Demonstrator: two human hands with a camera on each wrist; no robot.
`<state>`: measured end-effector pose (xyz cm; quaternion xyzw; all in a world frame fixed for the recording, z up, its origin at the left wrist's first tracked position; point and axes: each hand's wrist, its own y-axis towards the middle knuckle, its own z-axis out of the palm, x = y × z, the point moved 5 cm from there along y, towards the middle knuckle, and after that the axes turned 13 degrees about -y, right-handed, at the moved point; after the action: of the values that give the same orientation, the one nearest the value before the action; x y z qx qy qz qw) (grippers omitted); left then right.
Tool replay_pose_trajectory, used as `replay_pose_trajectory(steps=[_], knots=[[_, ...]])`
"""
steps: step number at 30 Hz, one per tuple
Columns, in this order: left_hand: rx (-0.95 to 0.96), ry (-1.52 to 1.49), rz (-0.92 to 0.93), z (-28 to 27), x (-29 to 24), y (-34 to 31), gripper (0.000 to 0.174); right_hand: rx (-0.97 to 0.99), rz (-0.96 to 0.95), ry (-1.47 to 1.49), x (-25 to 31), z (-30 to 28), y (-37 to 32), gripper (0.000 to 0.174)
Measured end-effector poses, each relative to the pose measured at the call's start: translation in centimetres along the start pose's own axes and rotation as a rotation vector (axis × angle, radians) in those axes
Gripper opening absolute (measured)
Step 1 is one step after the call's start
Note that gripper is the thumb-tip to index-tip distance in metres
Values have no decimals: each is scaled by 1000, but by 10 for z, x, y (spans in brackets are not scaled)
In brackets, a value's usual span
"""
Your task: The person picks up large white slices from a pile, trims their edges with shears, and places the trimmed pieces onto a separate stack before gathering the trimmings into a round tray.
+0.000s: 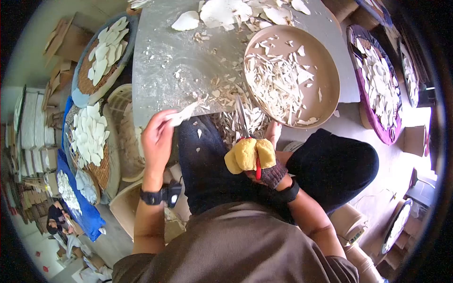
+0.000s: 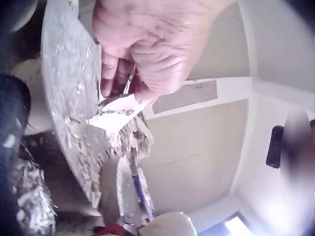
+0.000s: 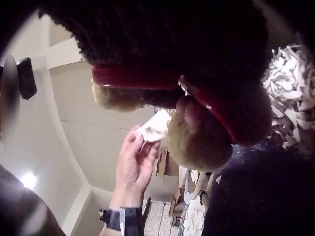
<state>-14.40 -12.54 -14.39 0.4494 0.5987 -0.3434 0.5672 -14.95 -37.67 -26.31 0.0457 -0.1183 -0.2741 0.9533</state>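
Between the thumb and fingers of my left hand [image 1: 158, 141] is a flat white slice [image 1: 184, 114], held over the table's near edge. Dark marks show on the slice [image 2: 118, 115] in the left wrist view. My right hand [image 1: 272, 175], in a dark knitted glove, grips scissors [image 1: 242, 118] by their red handles [image 3: 133, 77]. Yellow spongy padding [image 1: 250, 154] covers the fingers and hides much of the grip. The scissor blades [image 2: 129, 196] point away from my body, apart from the slice and to its right.
A round tray [image 1: 336, 70] of white trimmings stands on the grey metal table [image 1: 158, 66]. Larger white slices [image 1: 226, 12] lie at the far edge. Baskets of slices [image 1: 89, 134] stand left, another [image 1: 377, 85] right. Trimmings [image 1: 250, 120] lie below the table's near edge.
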Motion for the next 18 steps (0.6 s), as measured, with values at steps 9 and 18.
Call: replay_pose_trajectory(steps=[9,18], knots=[[69,1160,-500,-289,110,-201,30,-181,-142,-251,-12,-14,-5,35],[161,463,164,0,-15,95,28,-220,-228,-294,-24,-23,-4,31]])
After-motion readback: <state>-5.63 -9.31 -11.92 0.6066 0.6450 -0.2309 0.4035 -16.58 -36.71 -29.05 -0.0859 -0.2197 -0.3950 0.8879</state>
